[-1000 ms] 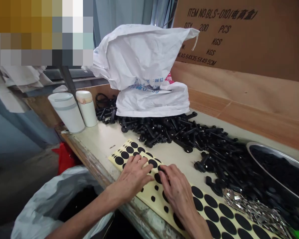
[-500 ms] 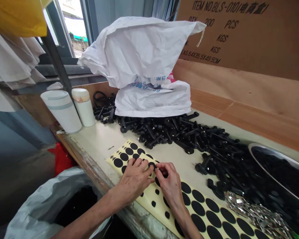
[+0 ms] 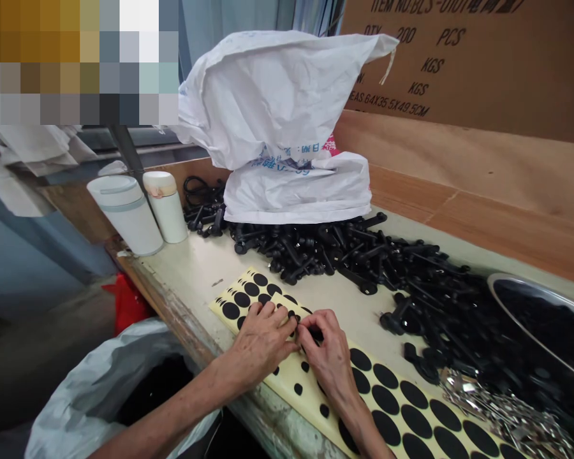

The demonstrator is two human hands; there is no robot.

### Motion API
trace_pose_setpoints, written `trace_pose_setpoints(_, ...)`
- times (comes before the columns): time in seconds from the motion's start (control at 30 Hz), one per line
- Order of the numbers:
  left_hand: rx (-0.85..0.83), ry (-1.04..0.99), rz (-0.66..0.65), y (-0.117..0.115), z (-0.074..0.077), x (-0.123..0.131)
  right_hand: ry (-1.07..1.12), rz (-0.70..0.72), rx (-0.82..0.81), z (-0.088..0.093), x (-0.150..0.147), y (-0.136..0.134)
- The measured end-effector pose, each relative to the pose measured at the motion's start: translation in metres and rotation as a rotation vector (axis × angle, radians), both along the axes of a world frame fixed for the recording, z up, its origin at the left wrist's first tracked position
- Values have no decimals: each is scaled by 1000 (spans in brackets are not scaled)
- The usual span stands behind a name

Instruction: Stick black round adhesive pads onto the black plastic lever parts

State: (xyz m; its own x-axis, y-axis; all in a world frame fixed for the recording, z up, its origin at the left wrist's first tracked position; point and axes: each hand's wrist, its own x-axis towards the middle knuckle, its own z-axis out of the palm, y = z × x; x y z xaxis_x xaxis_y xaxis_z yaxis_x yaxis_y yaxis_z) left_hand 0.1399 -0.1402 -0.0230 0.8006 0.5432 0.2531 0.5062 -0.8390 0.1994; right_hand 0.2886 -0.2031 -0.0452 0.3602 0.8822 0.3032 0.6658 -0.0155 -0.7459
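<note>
A yellow backing sheet of black round stickers (image 3: 385,398) lies along the front of the table, a narrower strip overlapping its far part. My left hand (image 3: 263,335) rests on the strip, fingers bent and somewhat apart, holding it down. Close beside it, my right hand (image 3: 328,350) pinches thumb and forefinger together at a black sticker (image 3: 317,333), mostly hidden by the fingers. Small black dots (image 3: 298,389) remain on the backing near both hands.
Behind the sheet spreads a heap of black plastic parts (image 3: 325,252), a white woven sack (image 3: 296,197) on it. Shiny metal pieces (image 3: 507,408) and a metal basin (image 3: 530,290) are at right. Two white bottles (image 3: 134,220) stand left; a lined bin (image 3: 76,395) sits below the edge.
The black round sticker beside my left forefinger no longer shows on the strip; small dark spots show there. My hands stay nearly in place, and the view has shifted slightly.
</note>
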Motion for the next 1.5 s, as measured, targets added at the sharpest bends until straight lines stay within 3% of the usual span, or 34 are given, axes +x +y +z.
trace_pose_setpoints(0.3, -391, -286, 74, 4, 17, -7, 205, 114, 27, 23, 11, -8)
trace_pose_setpoints(0.43, -670, -530, 202, 0, 25, 5, 234, 25, 73, 23, 12, -20)
trace_pose_setpoints(0.57, -1052, -674, 207, -13, 38, 19, 343, -144, 126, 25, 21, -40)
trace_pose_setpoints(0.63, -1219, -695, 186, -21, 44, 25, 433, -145, 88, 33, 27, -51)
trace_pose_setpoints(0.73, -1302, -702, 158, -32, 48, 36, 503, -65, 23, 45, 33, -63)
trace_pose_setpoints(0.83, -1320, -676, 125, -40, 45, 46, 498, -95, 52, 48, 36, -69)
trace_pose_setpoints(0.93, -1232, -608, 75, -43, 39, 53, 372, -165, 119, 42, 36, -74)
trace_pose_setpoints(1.03, -827, -502, 56, -33, 32, 58, 29, -277, 347, 33, 31, -80)
trace_pose_setpoints(1.13, -314, -365, 245, -3, 26, 65, -264, -348, 628, 29, 28, -85)
trace_pose_setpoints(1.2, -140, -306, 355, 23, 21, 72, -292, -381, 661, 30, 31, -86)
trace_pose_setpoints(1.3, -93, -281, 366, 55, 15, 80, -196, -423, 591, 32, 39, -84)
trace_pose_setpoints(1.37, -94, -283, 341, 63, 13, 84, -127, -451, 555, 31, 45, -83)
trace_pose_setpoints(1.5, -179, -331, 205, 43, 21, 84, 98, -428, 441, 27, 54, -82)
